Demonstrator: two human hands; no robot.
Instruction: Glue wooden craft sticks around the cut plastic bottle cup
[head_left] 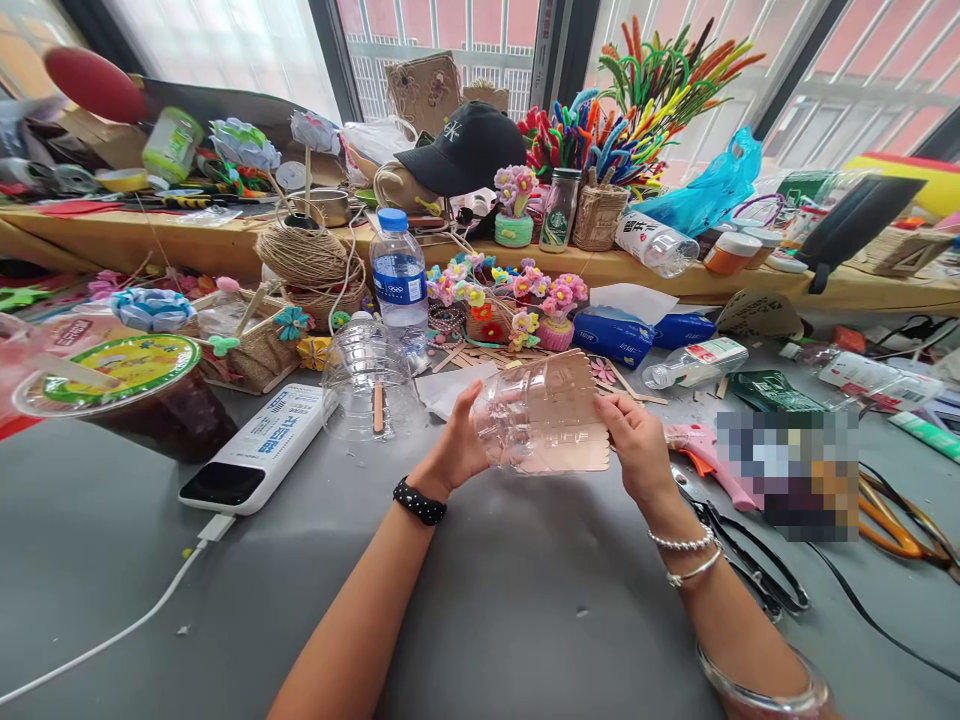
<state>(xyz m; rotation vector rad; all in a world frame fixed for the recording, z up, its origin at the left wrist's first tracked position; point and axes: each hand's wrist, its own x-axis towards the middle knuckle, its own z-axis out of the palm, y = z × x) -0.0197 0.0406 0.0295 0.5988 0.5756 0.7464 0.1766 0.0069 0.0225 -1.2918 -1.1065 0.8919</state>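
Grey desk (517,620) spreads closest to the camera, and behind it a wooden shelf (600,268) runs across, loaded with craft things. Two bare forearms (360,600) reach over the desk. At left there stands a drink cup (180,415), and just beside it lies a white power bank (259,450). Between the two hands, above the desk, is a clear plastic piece (514,435), with a row of flat wooden sticks (570,415) side by side at its right part. Behind the left hand, another clear piece (360,365) rests on the desk. The right hand (637,440) pinches the right ends of the sticks between thumb and fingers. The left hand (457,440) grasps the left end of the plastic, its thumb raised and some fingers behind or inside; I cannot tell which. Smallest is one loose stick (378,408), seen against the other piece.
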